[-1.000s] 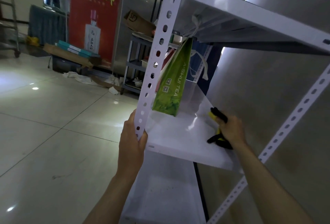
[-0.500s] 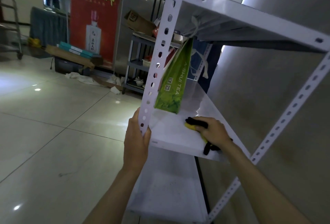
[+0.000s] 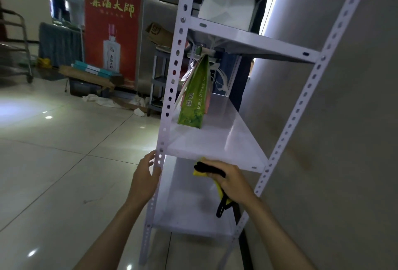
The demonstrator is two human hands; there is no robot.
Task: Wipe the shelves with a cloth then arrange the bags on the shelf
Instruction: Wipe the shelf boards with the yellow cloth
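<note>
- While the right hand (image 3: 231,180) hangs just in front of the middle shelf (image 3: 217,147), its fingers (image 3: 215,175) are curled tight around a soft, crumpled yellow cloth (image 3: 199,171) with black trim; a thin black loop of it dangles below the fist.
- The cloth sits just under the front lip of that shelf, whether touching the edge or not I cannot tell.
- The left hand (image 3: 144,180) is beside the shelf's front-left corner, at the white perforated steel post (image 3: 170,97), its fingers (image 3: 148,160) loosely spread and bent toward the post; contact is unclear.
- The middle shelf is a flat, smooth, glossy white metal panel.
- On it, towards the back, stands a tall, narrow green paper bag (image 3: 195,99) printed "A-SHUI TEA", upright with white cord handles, and pinkish bags just behind it.
- Above the middle shelf, a matching white panel carries a pale, angular paper bag (image 3: 228,0).
- Below it lies the bottom shelf (image 3: 189,211), matt white with faint specks.
- Left of the shelf unit stretches glossy tiled floor (image 3: 64,162).
</note>
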